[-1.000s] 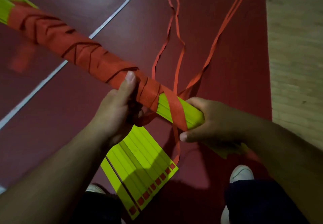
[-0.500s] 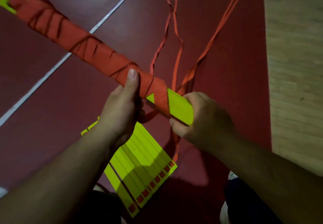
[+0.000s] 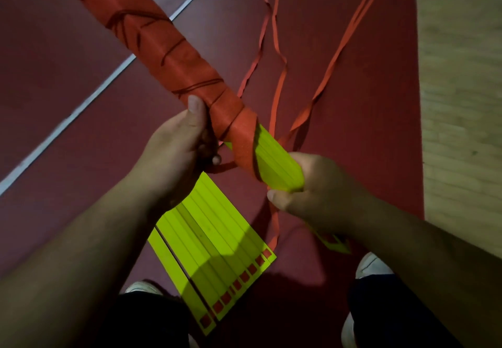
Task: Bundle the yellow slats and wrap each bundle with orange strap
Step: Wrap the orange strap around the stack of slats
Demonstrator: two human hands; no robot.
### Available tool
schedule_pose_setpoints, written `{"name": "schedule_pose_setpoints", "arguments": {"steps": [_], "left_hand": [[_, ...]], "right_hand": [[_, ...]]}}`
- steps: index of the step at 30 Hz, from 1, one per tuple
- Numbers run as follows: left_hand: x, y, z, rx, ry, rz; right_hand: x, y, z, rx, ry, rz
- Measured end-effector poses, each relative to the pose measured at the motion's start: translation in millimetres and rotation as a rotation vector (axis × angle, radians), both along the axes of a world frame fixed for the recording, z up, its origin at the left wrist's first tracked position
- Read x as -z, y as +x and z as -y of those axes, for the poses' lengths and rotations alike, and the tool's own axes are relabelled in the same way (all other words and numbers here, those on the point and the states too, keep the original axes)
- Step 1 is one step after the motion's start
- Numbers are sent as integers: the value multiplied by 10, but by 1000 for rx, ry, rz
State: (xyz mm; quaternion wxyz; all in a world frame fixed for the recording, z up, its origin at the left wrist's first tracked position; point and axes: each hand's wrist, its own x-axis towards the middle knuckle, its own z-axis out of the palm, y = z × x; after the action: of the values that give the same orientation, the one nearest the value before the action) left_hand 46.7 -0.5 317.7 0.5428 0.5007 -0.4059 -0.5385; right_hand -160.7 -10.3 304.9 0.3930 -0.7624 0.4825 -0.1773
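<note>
Where right hand (image 3: 320, 192) grips, yellow slats (image 3: 277, 160) poke from orange strap (image 3: 173, 48).

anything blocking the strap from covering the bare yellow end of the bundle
Only the right hand, whose grip covers the tip of the bare yellow end. The left hand holds the wrapped part, out of the way.

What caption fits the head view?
The left hand and right hand grip a bundle mostly wrapped in strap, above loose slats.
</note>
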Motion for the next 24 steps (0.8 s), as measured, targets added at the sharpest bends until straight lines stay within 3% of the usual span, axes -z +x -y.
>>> {"name": "schedule_pose_setpoints", "arguments": {"steps": [4,10,14,17,21,24], "left_hand": [[21,-78,-35,-25,36,229],[-16,-204,-110,-81,152,111],[-13,-147,-138,-111,46,113],[-14,-60,-135,-13,-4,91],[-28,220,-85,219,-226,292],[15,301,-28,189,-258,410]], "right_hand": [[35,5,-35,151,-154,-141],[109,74,-122,232,-206,-231],[52,81,-89,85,-118,-150],[-79,24,25,65,-40,-113],[-112,-46,93,102,-100,-51],[-74,-51,68,81,-56,-9]]}}
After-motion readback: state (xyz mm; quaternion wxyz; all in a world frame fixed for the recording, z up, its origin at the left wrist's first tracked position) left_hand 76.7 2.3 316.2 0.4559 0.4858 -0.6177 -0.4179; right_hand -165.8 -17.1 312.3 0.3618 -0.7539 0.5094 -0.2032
